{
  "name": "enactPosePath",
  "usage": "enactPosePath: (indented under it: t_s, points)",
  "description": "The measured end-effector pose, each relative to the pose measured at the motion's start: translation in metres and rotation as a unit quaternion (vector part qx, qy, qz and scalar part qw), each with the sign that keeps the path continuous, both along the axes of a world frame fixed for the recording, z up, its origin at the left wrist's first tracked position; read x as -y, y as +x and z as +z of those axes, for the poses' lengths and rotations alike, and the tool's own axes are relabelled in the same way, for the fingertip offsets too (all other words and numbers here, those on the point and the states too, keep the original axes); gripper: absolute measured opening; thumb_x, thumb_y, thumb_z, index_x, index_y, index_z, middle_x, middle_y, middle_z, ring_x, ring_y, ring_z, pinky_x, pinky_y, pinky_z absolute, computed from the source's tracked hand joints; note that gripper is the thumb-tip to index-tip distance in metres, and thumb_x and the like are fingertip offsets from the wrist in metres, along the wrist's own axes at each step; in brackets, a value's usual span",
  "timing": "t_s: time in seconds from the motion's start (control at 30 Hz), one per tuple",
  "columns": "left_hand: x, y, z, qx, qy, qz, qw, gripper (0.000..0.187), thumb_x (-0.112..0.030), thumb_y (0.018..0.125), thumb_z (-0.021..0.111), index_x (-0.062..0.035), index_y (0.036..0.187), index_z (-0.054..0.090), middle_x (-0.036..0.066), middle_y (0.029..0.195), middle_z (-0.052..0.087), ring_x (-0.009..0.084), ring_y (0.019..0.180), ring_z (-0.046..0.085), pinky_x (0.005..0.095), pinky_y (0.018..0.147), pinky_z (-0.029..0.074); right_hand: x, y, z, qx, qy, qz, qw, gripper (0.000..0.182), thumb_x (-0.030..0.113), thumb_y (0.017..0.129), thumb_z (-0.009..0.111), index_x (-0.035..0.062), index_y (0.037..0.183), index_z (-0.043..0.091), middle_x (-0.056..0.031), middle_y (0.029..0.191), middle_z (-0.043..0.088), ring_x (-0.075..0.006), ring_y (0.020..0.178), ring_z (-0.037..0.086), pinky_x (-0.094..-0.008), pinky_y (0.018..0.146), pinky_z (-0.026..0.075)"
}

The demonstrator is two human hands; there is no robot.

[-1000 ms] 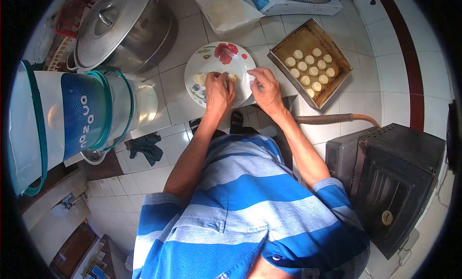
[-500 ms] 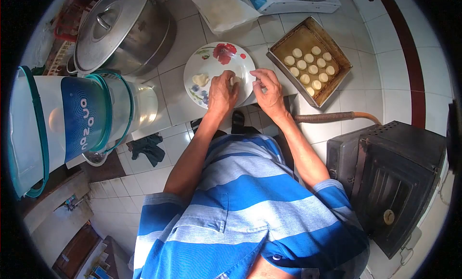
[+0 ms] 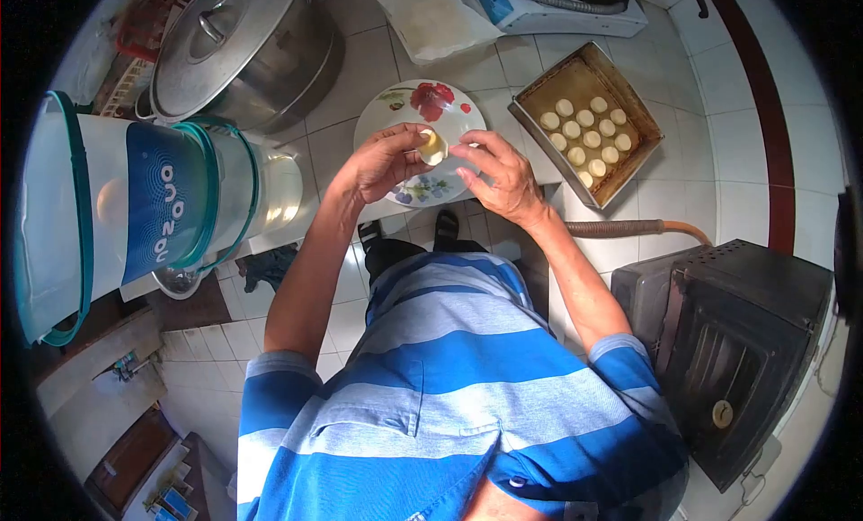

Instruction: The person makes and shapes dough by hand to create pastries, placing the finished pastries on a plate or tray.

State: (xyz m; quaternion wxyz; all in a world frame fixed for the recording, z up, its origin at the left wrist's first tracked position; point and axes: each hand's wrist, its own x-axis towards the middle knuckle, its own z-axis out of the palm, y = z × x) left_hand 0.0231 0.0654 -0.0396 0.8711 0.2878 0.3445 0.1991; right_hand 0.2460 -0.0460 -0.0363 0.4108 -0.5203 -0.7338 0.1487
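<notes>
Left-hand grip [image 3: 382,164]; dough piece [image 3: 433,146] now lifted

A pale yellow dough piece [image 3: 433,146] is seen above a white plate [image 3: 463,107] printed with a red flower and blue-purple blooms. Right of the plate, cream-coloured rounds [image 3: 586,130] are set in a brown-stained metal tray [image 3: 640,166]. Left of the plate, a silver pot [image 3: 243,49] and a blue-banded, teal-rimmed white container [image 3: 126,206] are seen. A blue-and-grey striped shirt [image 3: 449,386] is worn.
</notes>
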Motion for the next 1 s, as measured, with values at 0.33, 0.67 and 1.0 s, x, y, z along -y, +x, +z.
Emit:
enactPosePath:
  t_s: [0.33,0.67,1.0]
  points:
    - [0.009,-0.012,0.008,-0.005,0.005,-0.036,0.999,0.024,-0.02,0.102,0.068,-0.0026,0.118,0.07,0.003,0.104,0.071,0.0114,0.096,0.069,0.0297,0.091,0.061,-0.01,-0.008,-0.003,0.103,0.116,0.09,0.984,0.03,0.008,0.081,0.074,0.015,0.111,0.074,-0.0057,0.115,0.067,-0.0266,0.093,0.068,-0.0394,0.082,0.057]
    - [0.019,-0.006,0.007,-0.045,0.049,-0.045,0.997,0.029,-0.019,0.102,0.069,-0.0008,0.124,0.065,0.008,0.115,0.069,0.0176,0.105,0.07,0.0335,0.099,0.059,-0.01,-0.014,0.003,0.074,0.113,0.086,0.987,0.035,0.003,0.08,0.071,0.0139,0.113,0.075,-0.0055,0.117,0.067,-0.0289,0.096,0.069,-0.0392,0.085,0.057]
    - [0.035,-0.004,0.01,-0.002,0.02,-0.003,1.0,0.034,-0.013,0.103,0.065,0.0013,0.133,0.063,0.009,0.121,0.069,0.0213,0.112,0.069,0.035,0.101,0.058,-0.013,-0.018,-0.011,-0.372,-0.351,-0.006,0.859,0.048,0.022,0.09,0.079,0.0067,0.132,0.063,-0.0107,0.13,0.063,-0.0215,0.12,0.061,-0.0375,0.097,0.051]
